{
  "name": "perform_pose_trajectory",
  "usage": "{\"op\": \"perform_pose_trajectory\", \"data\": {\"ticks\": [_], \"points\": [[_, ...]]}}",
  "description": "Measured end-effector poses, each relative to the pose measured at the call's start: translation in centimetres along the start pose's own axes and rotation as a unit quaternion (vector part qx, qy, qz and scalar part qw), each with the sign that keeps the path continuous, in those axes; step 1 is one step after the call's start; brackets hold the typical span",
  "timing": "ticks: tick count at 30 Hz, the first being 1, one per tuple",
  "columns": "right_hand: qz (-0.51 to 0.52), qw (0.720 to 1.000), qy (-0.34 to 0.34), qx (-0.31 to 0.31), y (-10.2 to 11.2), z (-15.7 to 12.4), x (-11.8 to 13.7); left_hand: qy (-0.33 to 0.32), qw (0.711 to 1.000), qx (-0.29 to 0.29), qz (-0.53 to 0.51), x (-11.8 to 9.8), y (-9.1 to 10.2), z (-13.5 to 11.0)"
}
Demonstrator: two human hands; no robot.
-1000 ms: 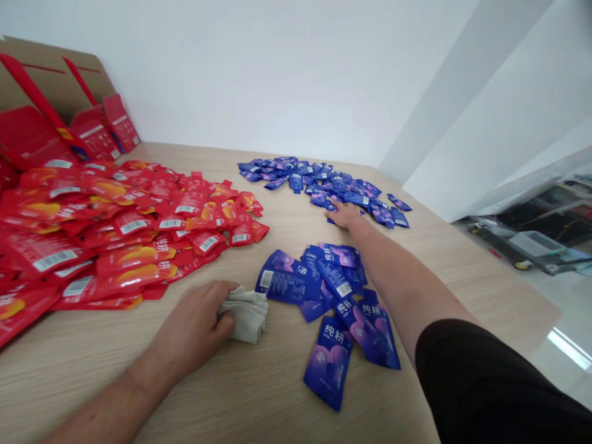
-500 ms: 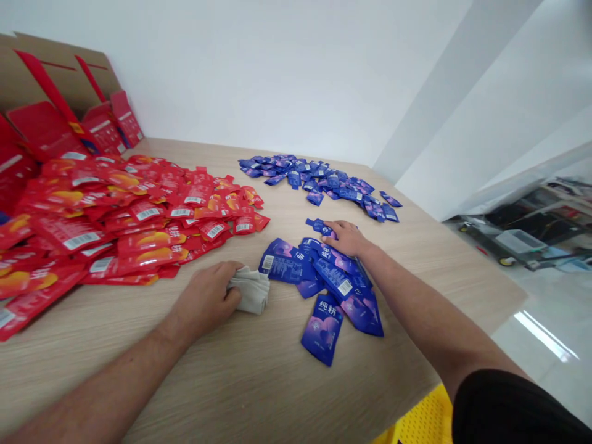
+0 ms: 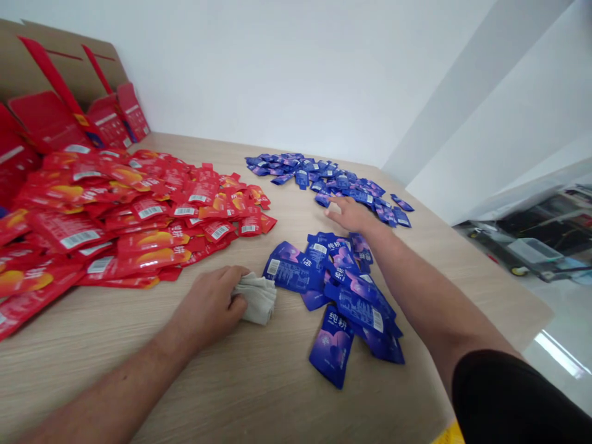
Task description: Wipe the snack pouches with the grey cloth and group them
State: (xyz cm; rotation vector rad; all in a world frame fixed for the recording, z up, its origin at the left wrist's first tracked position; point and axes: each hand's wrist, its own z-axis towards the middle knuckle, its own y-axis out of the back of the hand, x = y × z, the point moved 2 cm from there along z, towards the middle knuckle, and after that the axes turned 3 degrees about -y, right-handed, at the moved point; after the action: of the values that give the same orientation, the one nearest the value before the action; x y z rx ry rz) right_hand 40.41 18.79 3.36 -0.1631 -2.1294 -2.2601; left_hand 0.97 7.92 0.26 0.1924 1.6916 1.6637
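My left hand (image 3: 215, 305) grips a folded pale grey cloth (image 3: 255, 299) between thumb and fingers, low over the table. Just right of the cloth lies a near pile of blue-purple pouches (image 3: 354, 287), overlapping one another. My right hand (image 3: 351, 214) is beyond that pile with its fingers stretched out and apart. Its fingertips are at the front edge of a farther heap of the same blue pouches (image 3: 340, 180); whether they touch a pouch I cannot tell. Nothing shows in its grasp.
A large heap of red pouches (image 3: 152, 216) covers the table's left side. Behind it stand red boxes (image 3: 111, 120) with open flaps. A white wall (image 3: 277, 74) closes off the back. At lower right a bit of yellow plastic (image 3: 449, 434) shows beneath the table edge.
My right hand has left the near pile of blue pouches and reached away to the farther heap. My left hand still holds the cloth. The view has shifted slightly.
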Motion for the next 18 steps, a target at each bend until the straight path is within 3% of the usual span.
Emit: {"op": "perform_pose_trajectory", "data": {"ticks": [5,10,14,18], "points": [[-0.014,0.997,-0.076,-0.029,-1.8,8.4,-0.2,0.004,1.000,0.009,-0.023,0.1,0.0,-0.4],[-0.025,0.991,-0.131,-0.021,-3.1,14.3,-0.3,0.016,0.999,0.017,-0.038,0.1,-0.1,-0.5],[-0.028,0.991,-0.132,0.025,-4.9,16.7,-0.1,0.022,0.999,0.009,-0.049,0.0,-0.2,-0.6],[-0.039,0.989,-0.137,0.047,-6.6,17.0,0.0,0.025,0.998,0.015,-0.057,0.1,-0.2,-0.6]]}}
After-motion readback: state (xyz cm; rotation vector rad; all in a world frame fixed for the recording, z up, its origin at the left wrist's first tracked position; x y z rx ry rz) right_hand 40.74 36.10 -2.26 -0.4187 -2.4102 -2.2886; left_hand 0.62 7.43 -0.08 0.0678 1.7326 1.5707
